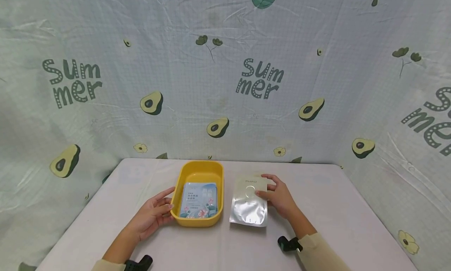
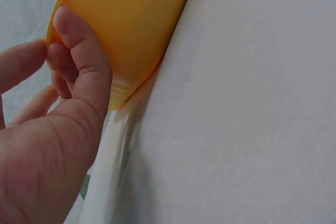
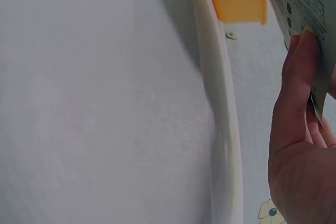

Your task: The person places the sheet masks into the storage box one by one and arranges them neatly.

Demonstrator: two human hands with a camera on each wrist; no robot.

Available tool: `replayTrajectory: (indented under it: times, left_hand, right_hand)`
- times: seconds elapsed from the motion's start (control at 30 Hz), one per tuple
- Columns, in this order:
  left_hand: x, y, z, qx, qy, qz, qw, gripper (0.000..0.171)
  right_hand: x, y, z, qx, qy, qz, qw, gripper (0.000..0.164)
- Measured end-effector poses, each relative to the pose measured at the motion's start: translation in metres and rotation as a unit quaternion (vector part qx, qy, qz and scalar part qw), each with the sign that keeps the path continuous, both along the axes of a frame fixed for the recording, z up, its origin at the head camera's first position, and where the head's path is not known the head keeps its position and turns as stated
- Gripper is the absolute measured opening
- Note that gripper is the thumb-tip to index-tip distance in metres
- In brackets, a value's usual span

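A yellow plastic tray [image 1: 199, 223] sits on the table, with light blue flowered sheet-mask sachets [image 1: 198, 200] lying in it, seemingly stacked. At its left side my left hand [image 1: 155, 216] holds the wall, fingers against the outside and thumb at the rim; the left wrist view shows those fingers [image 2: 79, 40] bent against the yellow wall [image 2: 126, 19]. To the right of the tray, my right hand [image 1: 278, 196] pinches a cream-and-silver sheet-mask sachet [image 1: 248, 212] by its right edge, thumb in front. Small print covers the sachet's back [image 3: 294, 3] in the right wrist view.
A white cloth covers the table [image 1: 324, 208]. Behind and beside it hangs a pale curtain [image 1: 183, 83] printed with avocados and lettering. Both wrists wear small black cameras [image 1: 289, 244].
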State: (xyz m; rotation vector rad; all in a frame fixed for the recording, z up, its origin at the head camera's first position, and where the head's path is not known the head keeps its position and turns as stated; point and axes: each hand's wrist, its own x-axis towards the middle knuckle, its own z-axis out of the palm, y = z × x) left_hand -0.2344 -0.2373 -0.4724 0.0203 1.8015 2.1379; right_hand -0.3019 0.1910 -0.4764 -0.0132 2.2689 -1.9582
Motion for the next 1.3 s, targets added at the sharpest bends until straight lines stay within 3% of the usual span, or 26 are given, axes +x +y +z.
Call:
replayTrajectory:
  times: [0.77,1.3]
  left_hand:
    - [0.001,-0.001,0.002,0.007,0.008,-0.007,0.9999,0.076]
    - [0.001,-0.001,0.002,0.006,0.003,-0.004,1.0,0.077]
  right_hand:
    - [0.018,-0.017,0.003,-0.054,0.003,0.034,0.998,0.079]
    - [0.013,-0.037,0.004,-0.056,-0.005,0.028,0.998,0.077]
